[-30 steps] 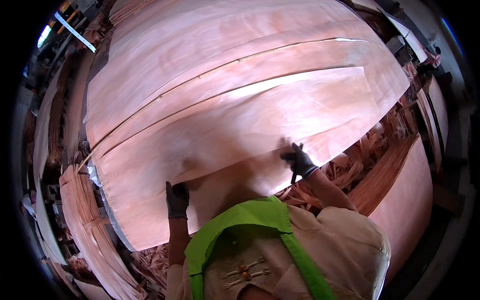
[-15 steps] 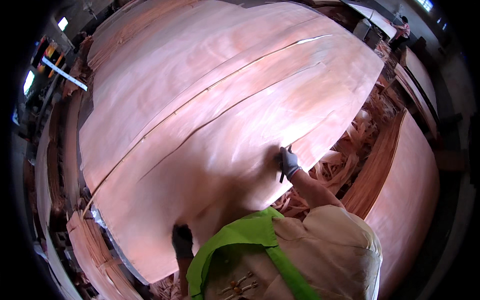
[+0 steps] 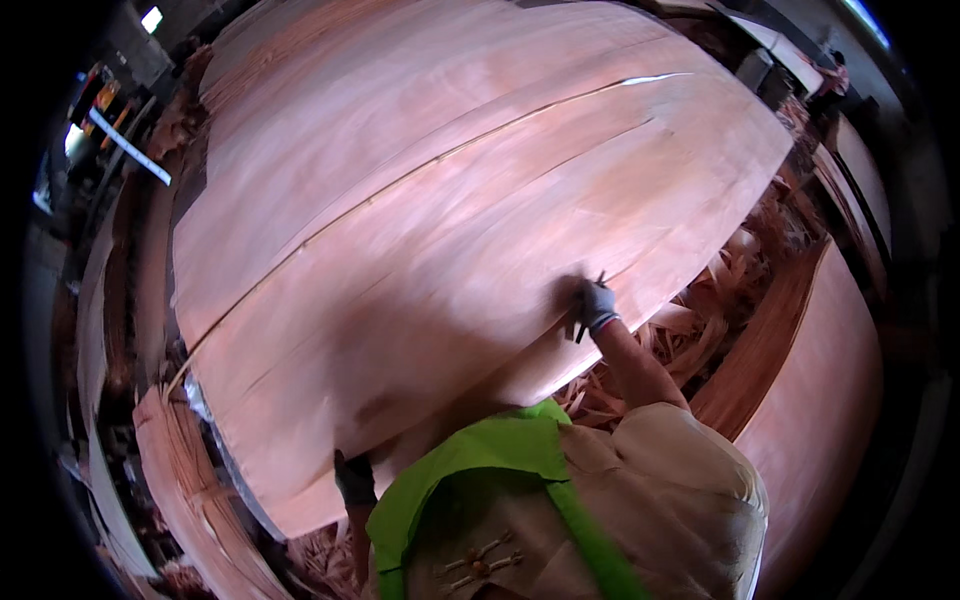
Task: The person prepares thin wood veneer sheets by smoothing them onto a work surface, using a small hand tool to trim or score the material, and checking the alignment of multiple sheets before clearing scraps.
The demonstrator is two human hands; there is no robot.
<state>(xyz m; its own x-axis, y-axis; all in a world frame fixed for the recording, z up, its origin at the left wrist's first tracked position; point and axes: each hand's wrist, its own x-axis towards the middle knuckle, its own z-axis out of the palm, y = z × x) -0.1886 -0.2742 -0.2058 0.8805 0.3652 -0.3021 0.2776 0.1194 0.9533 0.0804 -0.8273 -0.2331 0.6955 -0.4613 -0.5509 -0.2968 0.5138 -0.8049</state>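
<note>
A broad pinkish wood veneer sheet [image 3: 470, 230] lies on a stack in front of me. My left hand [image 3: 354, 478], in a dark glove, is at its near edge, thumb on top and fingers apparently closed round the edge. My right hand [image 3: 597, 303], in a grey glove, is farther forward and right, over the veneer. It is closed on a thin dark tool [image 3: 578, 332] whose ends stick out; the exact kind is unclear. A sheet edge runs between both hands, with another veneer surface showing below it. A long narrow gap [image 3: 440, 158] crosses the veneer beyond.
Curled veneer scraps [image 3: 715, 300] lie right of the stack, beside another veneer stack [image 3: 800, 360]. At the left are bundled veneer strips [image 3: 180, 470] and a pale straight bar [image 3: 130, 148]. Another person [image 3: 832, 78] stands at the far right by a pale sheet.
The view has shifted slightly. My left hand has moved a little left and nearer to me. The crack in the near veneer has narrowed, and a sheet edge now shows between my hands.
</note>
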